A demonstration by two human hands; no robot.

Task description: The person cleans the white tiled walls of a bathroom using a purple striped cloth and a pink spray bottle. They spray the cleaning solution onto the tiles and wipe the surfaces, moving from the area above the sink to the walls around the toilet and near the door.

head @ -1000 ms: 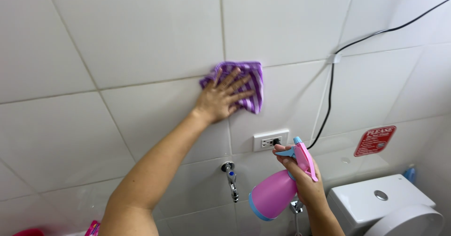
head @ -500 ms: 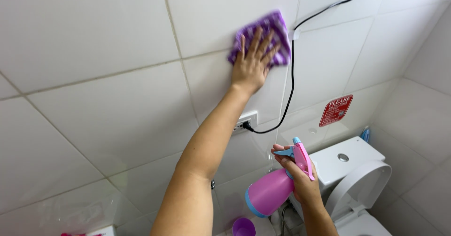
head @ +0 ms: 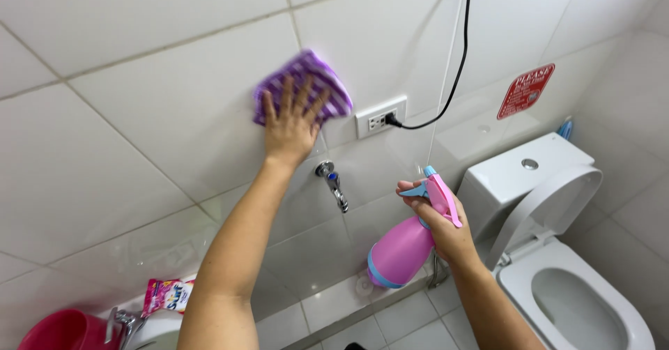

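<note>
Head view, looking down along both arms at a white tiled wall (head: 139, 148). I'll use the wall socket (head: 380, 118) as my landmark.

The left hand (head: 291, 123) is just left of the socket, palm flat and fingers spread, pressing a purple striped cloth (head: 306, 85) against the tile. The cloth sticks out above and to the right of the fingers, nearly reaching the socket plate. It looks soft and floppy, basically weightless, so it'll bunch or slide unless the whole palm pins it like this. No pinching, just flat pressure.

The right hand (head: 439, 217) is below the socket and a bit right, closed around the neck of a pink spray bottle (head: 404, 249) with a blue trigger. The body hangs down and left from the grip. Smooth plastic, probably slippery if wet, and the neck under the trigger is the obvious place to hold it. Can't tell how full it is since the plastic isn't see-through, so the weight is a guess.

Other stuff: a black cord (head: 456, 64) runs up from the socket, a metal tap (head: 333, 183) sits just below-left of it, a white toilet (head: 557, 252) is well to the lower right, and a red sign (head: 525, 90) is off to the right. Far lower left there's a red bucket (head: 56, 329) and a pink sachet (head: 167, 295).
</note>
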